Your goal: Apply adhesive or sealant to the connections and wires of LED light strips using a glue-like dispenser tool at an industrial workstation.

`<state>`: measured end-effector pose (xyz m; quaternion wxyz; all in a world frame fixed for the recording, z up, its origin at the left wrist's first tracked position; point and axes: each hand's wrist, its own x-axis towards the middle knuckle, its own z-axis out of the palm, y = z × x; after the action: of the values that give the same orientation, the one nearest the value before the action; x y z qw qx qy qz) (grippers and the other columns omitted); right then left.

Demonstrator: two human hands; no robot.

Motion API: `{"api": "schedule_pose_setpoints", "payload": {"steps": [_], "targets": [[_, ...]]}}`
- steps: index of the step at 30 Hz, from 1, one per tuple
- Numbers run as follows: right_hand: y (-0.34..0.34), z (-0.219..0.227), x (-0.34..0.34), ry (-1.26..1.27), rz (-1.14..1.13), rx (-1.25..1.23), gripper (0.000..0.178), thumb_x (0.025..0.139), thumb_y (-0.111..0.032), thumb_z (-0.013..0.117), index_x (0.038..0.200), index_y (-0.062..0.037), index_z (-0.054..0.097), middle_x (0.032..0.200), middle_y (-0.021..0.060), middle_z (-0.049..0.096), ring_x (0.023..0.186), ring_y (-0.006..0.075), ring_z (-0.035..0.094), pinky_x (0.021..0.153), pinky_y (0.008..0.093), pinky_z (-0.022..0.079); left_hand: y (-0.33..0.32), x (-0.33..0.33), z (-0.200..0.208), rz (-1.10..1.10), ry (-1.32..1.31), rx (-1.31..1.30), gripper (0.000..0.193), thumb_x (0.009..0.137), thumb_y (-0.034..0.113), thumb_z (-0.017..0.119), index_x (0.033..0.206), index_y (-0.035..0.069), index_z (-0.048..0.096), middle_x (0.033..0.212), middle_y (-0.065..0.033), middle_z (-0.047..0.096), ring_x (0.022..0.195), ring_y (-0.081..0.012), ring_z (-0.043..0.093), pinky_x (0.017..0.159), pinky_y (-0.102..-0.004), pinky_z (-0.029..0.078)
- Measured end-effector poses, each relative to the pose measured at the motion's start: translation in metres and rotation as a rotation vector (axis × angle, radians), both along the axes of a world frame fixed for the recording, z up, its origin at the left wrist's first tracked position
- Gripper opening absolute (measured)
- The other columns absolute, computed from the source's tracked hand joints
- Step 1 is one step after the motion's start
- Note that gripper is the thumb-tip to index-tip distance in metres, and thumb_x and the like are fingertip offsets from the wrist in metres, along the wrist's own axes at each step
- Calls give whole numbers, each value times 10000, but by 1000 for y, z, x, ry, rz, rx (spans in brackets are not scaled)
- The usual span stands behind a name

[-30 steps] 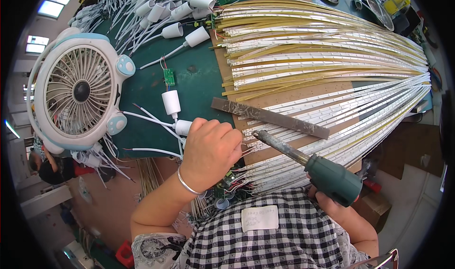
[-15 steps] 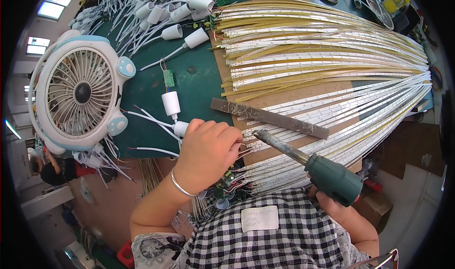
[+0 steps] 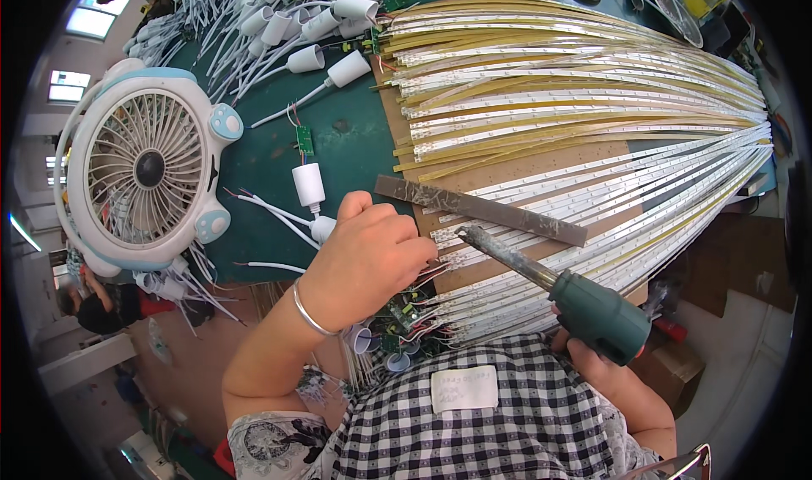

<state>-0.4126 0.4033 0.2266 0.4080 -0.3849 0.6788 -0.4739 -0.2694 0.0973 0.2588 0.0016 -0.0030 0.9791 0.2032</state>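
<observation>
My left hand (image 3: 368, 256), with a bangle at the wrist, is closed in a pinch at the near-left ends of the LED strips (image 3: 524, 264). What its fingertips hold is hidden, though thin wires show just below them. My right hand (image 3: 592, 366) grips a soldering iron (image 3: 600, 318) by its thick green handle. The iron's dark tip is over the strips, a little right of my left fingertips and apart from them. Under my left hand lie small circuit boards (image 3: 404, 313) with wires. A white lamp cap (image 3: 321, 229) is partly hidden behind that hand.
A dark metal bar (image 3: 482, 209) lies across the strips. Another white cap (image 3: 309, 184) is wired to a small green board (image 3: 304, 140). A white-and-blue fan (image 3: 148, 167) stands at left. Many caps with cables (image 3: 304, 23) are heaped at the back. Another person (image 3: 101, 302) is at far left.
My left hand has shifted slightly, its wrist lower and to the left, uncovering more of the boards below. The soldering iron has moved a little to the right.
</observation>
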Motion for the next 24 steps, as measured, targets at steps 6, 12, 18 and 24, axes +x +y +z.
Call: {"api": "schedule_pose_setpoints", "payload": {"steps": [6,12,18,24], "targets": [[1,-1,0,-31,-7,-15,480,842,-136,523,1279,45,441,1165,160,584,691,204,614,661,327,500,9,-1,-12,23,114,-96,164,674,88,706,808,124,619,746,11,544,760,-187,518,751,-353,349],[-1,-1,-2,-17,12,-42,483,845,-145,535,1280,45,443,1182,168,576,688,201,614,656,324,499,18,1,-17,265,84,66,119,695,83,667,765,104,572,714,-21,528,697,-223,513,682,-356,347],[-11,9,2,-77,-83,-12,335,807,-71,587,1129,20,568,1011,149,630,778,268,620,710,362,498,23,-1,-21,305,97,-19,131,703,73,656,764,94,542,694,-32,504,675,-236,503,663,-359,341],[-6,5,-1,-38,30,-15,475,818,-72,528,1273,41,451,1066,144,605,715,178,610,659,312,501,24,-1,-25,327,146,-43,153,691,62,658,761,96,526,688,-31,492,675,-236,502,664,-360,345]]}}
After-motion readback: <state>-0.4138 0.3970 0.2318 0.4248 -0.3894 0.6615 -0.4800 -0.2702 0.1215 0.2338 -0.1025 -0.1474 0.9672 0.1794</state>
